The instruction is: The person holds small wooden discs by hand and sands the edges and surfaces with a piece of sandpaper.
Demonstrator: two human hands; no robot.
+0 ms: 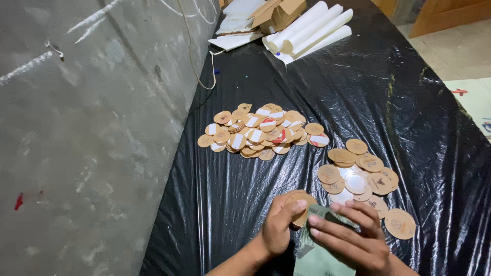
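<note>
Both hands sit at 6 o'clock, bottom edge of the view. Left hand (279, 227) is closed on a brown cardboard disc (302, 202), thumb over its face. Right hand (353, 237) has fingers narrow, pressing down on a greenish paper sheet (314, 258) that lies under both hands and touches the disc; cannot tell whether it is gripped or just pinned.

Just beyond, at 1 o'clock from the hands: small loose pile of larger discs (358, 176), plain brown, with a couple of shiny silver ones in the middle.

Further out at 11–12 o'clock: bigger pile of smaller discs (261, 133), many carrying white or red-and-white strips. Judging by that, these look already processed and the near pile looks pending; one disc in hand.

All on a black plastic sheet (368, 97) over the table. Far end at 12 o'clock: white paper rolls (309, 28) and a cardboard box (279, 13). Grey wall (87, 138) at 9 o'clock.
</note>
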